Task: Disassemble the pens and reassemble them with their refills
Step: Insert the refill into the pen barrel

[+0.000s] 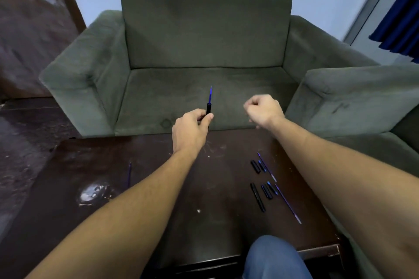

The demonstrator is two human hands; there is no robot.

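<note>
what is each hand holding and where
Left hand grips black pen barrel by its lower end, blue refill sticking out above. Right hand is a fist; any contents hidden.

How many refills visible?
4 refills: one poking from the barrel in the left hand, one at the table's left, two among loose parts on its right. More may hide inside parts.

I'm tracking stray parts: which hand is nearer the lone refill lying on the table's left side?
Left. The left hand, gripping a pen barrel, is beyond and right of the lone refill; the right hand is farther off to the right.
</note>
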